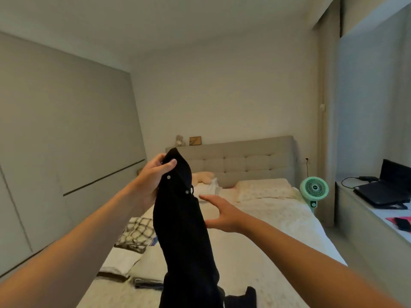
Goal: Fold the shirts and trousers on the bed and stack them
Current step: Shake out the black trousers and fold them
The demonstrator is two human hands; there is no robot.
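My left hand (153,178) grips the top of black trousers (184,232) and holds them up above the bed (278,230); two metal buttons show near the waistband. The trousers hang straight down, and their lower end trails onto the bed at the bottom of the view. My right hand (222,213) is beside the hanging cloth on its right, fingers spread and straight, holding nothing. Folded clothes lie on the bed's left side: a checked piece (138,234), a white one (121,262) and a grey one (148,283).
Pillows (262,188) and a plush toy (202,177) lie by the padded headboard (244,163). A green fan (314,190) stands right of the bed. A laptop (387,187) sits on the window ledge. Wardrobe doors (66,152) line the left wall.
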